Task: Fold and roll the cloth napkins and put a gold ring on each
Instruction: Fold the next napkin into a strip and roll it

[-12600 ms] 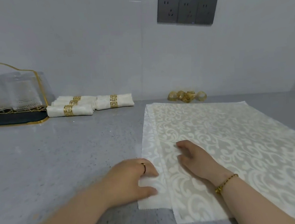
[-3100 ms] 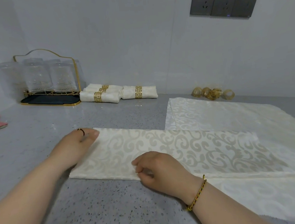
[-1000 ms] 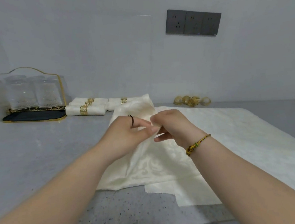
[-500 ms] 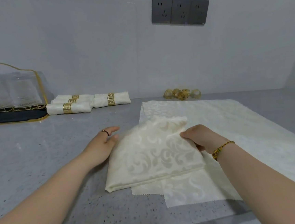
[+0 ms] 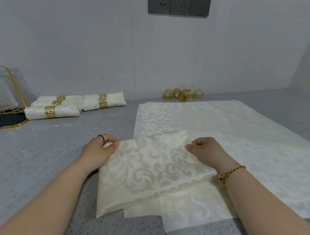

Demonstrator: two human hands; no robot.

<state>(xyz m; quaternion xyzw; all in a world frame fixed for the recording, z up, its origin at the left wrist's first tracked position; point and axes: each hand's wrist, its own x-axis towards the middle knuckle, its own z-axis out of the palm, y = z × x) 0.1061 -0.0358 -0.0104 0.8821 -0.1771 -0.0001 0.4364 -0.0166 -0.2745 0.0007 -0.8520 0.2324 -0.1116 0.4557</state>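
A: Cream corner pinched in our left hand (image 5: 99, 152); the napkin (image 5: 151, 172), lifted a moment ago, now lies folded on the counter (image 5: 108, 234).
B: Our right hand (image 5: 206, 150) grips its right edge. We roll next; rings (image 5: 183, 94) wait behind.

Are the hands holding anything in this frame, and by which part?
Both hold the folded napkin: the left hand pinches its far left corner, the right hand grips its right edge. It lies partly on the spread napkins.

One wide-angle head-worn camera looked forward and down, close over the worktop (image 5: 41, 157), facing the wall (image 5: 88, 48) behind it.
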